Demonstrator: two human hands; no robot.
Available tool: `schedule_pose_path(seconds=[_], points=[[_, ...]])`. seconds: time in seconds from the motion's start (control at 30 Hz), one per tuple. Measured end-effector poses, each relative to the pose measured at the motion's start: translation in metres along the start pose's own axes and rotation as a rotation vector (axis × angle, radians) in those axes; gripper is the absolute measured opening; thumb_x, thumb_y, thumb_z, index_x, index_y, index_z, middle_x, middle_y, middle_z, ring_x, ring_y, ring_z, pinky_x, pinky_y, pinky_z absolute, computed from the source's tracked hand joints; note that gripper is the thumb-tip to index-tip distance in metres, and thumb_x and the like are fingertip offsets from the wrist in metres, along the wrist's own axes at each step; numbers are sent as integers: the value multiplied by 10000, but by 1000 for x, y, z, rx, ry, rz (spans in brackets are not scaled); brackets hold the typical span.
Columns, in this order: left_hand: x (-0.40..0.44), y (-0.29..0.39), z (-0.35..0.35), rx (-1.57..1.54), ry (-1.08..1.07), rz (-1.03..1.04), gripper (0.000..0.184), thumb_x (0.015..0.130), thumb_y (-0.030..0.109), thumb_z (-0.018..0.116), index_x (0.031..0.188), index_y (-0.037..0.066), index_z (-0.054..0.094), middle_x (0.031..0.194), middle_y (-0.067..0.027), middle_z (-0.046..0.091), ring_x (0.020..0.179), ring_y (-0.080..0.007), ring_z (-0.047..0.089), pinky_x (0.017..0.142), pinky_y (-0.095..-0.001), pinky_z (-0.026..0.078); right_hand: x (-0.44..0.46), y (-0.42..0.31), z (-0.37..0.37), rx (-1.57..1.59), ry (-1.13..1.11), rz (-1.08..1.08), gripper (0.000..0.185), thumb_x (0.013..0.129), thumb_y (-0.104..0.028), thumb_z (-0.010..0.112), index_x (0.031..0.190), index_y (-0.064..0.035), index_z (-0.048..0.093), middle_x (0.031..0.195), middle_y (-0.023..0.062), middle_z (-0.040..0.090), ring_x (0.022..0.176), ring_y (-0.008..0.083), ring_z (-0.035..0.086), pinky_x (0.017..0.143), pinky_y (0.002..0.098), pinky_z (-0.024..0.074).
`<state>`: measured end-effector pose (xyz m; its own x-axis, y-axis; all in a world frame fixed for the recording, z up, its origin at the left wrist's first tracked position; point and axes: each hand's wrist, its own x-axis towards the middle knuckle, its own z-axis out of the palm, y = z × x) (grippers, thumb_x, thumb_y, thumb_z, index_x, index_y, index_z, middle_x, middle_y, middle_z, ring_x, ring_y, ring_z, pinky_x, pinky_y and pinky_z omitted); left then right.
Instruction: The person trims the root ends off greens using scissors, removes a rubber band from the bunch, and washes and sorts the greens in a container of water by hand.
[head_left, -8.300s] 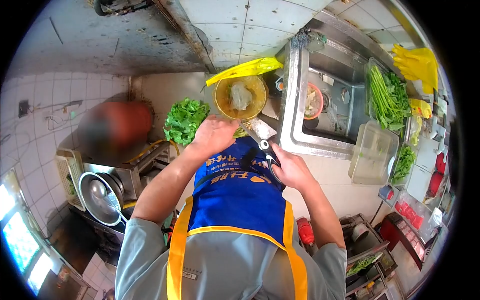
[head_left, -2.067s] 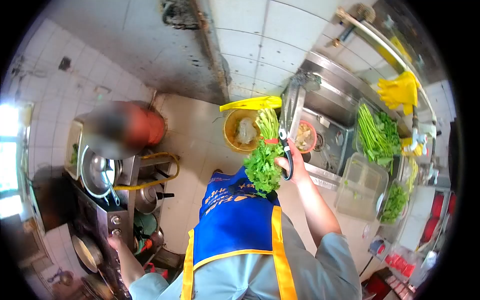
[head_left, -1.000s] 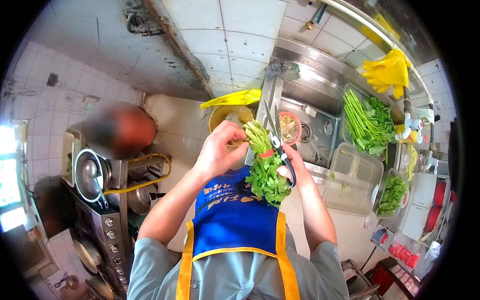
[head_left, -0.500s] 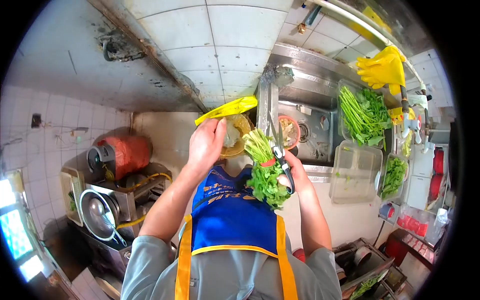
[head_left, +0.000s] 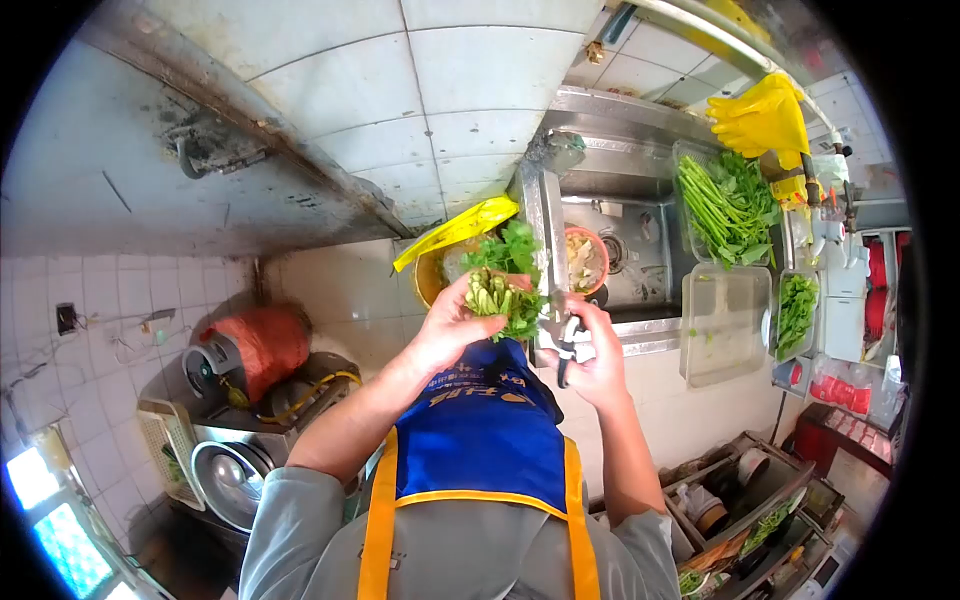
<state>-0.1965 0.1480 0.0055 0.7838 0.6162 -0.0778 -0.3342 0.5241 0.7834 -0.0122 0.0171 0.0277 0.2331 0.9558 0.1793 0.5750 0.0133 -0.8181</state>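
My left hand (head_left: 452,325) is wrapped round a bunch of leafy greens (head_left: 515,250), with the cut stem ends turned toward me and the leaves pointing away. To its right, my right hand (head_left: 590,350) grips black and white scissors (head_left: 567,350), whose blades are blurred beside the stems. Behind the greens stands a yellowish bucket (head_left: 428,280), partly hidden by them. A bright yellow bag or cloth (head_left: 455,232) lies over the bucket's far rim.
A steel sink (head_left: 635,330) at the right holds a pink bowl (head_left: 588,262) of food scraps. Beside it are a tray of long greens (head_left: 725,215), a clear plastic tub (head_left: 712,355) and yellow gloves (head_left: 760,120). Pans (head_left: 230,480) stand at the left.
The bunch has passed from my right hand to my left and been turned, stems now toward me. The scissors stay in my right hand. The view has shifted slightly.
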Motion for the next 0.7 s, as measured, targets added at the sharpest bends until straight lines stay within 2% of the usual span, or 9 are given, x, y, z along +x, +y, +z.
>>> schedule_pose_path(seconds=[0.07,0.17,0.3,0.33,0.43,0.57,0.67,0.7], points=[[2,9,-8,61,-66,30,440,768,-22,619,1194,-3,512,1232,-116,571,1132,-173,531,1009,-319,386,-5,-11,-6,-47,-15,141,683,644,-87,828,1251,-43,518,1061,93,620,919,180,598,820,306,476],[1,12,-18,182,-104,71,424,784,-20,640,1185,4,504,1142,-82,586,1066,-138,537,952,-289,416,-9,-26,-11,-83,-60,182,691,661,-75,815,1280,-40,509,1031,85,619,908,176,605,818,305,484],[-2,18,-11,210,-5,50,408,830,10,657,1198,7,481,1063,-45,573,998,-102,530,887,-257,438,-10,-48,-12,-27,-149,278,671,682,-97,815,1278,-26,515,986,94,634,865,178,624,801,304,503],[-2,14,-12,192,11,49,406,840,20,658,1203,6,476,1058,-41,571,989,-99,532,877,-253,442,-12,-47,-9,23,-129,282,638,700,-104,806,1267,-21,526,964,106,644,833,173,634,765,290,511],[-3,10,-10,160,72,84,403,854,24,654,1210,4,467,1055,-37,572,963,-93,541,864,-251,449,-11,-53,-9,-47,-187,314,623,707,-108,803,1262,-21,534,949,105,653,817,165,638,753,280,514],[-5,16,-5,208,108,99,403,845,30,671,1198,5,478,1035,-26,583,934,-87,551,852,-250,455,-19,-47,-7,-86,-206,384,583,725,-126,788,1245,-31,542,950,126,680,838,211,675,769,300,514],[-8,12,-13,389,146,85,381,833,41,693,1164,5,506,1015,-21,594,921,-78,549,835,-243,457,-24,-44,-9,-153,-232,395,547,742,-148,774,1230,-45,547,955,142,682,856,252,684,767,310,513],[-8,10,-15,381,188,99,341,817,41,711,1112,1,543,989,-18,602,907,-68,543,811,-235,459,-25,-43,-9,-158,-240,394,542,745,-154,772,1227,-48,547,953,144,681,855,260,684,766,311,513]])
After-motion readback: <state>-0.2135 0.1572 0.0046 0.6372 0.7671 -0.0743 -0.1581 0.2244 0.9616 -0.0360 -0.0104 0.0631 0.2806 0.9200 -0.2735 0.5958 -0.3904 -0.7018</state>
